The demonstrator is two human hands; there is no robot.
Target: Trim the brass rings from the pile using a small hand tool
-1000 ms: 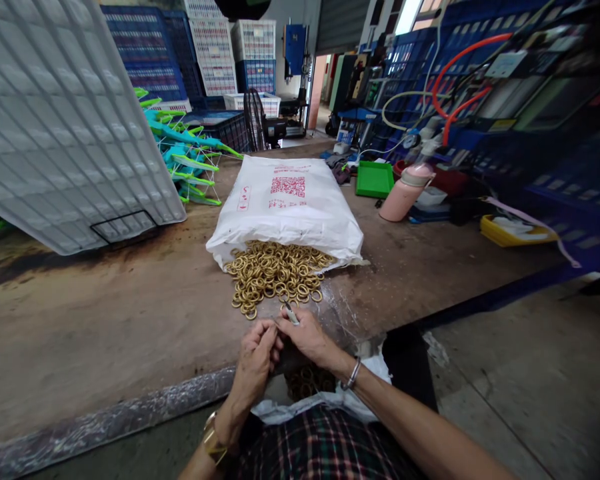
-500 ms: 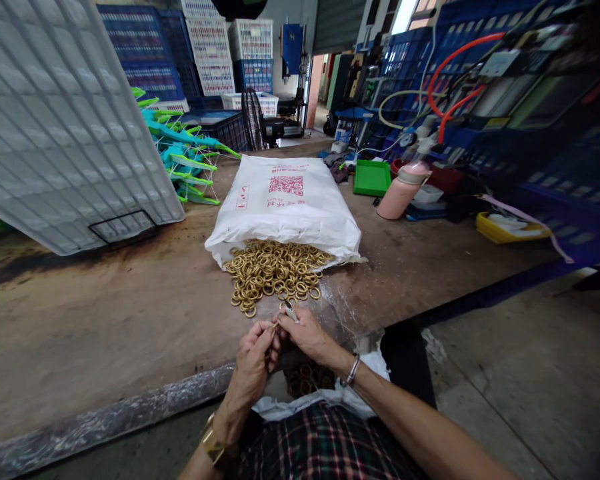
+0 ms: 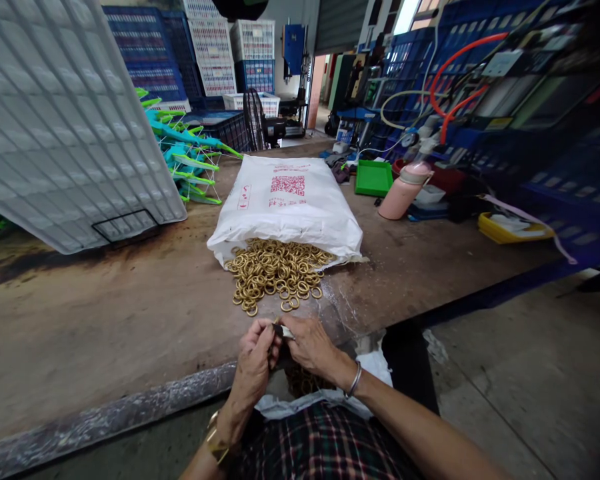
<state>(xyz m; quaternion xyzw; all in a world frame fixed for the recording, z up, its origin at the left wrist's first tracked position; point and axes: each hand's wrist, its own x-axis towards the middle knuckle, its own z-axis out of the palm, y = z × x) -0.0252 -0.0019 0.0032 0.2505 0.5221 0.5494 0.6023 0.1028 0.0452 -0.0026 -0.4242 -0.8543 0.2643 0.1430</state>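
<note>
Over the table's front edge my two hands meet, fingertips nearly touching. My left hand point(image 3: 256, 353) is closed in a pinch; a bit of a gold-coloured ring point(image 3: 277, 321) shows at the fingertips, mostly hidden. Closed around a small pen-like tool point(image 3: 285, 331) with a pale body and dark tip is my right hand point(image 3: 313, 347). The tool's tip points left, against the left fingers. Just beyond the hands, a heap of gold-coloured rings point(image 3: 275, 270) spills from the mouth of a white woven sack point(image 3: 290, 220) lying on the table. More rings point(image 3: 303, 381) lie below in a bag at my lap.
A large pale crate point(image 3: 80, 133) stands tilted at the left, beside green and turquoise plastic pieces point(image 3: 190, 160). To the right are a green tray point(image 3: 374, 178), a pink bottle point(image 3: 404, 193) and a yellow tray point(image 3: 513, 232). The wooden table point(image 3: 105, 320) has a wrapped front edge.
The tool in my right hand has swung from pointing up and away to pointing left at the left fingers. My left hand has barely moved.
</note>
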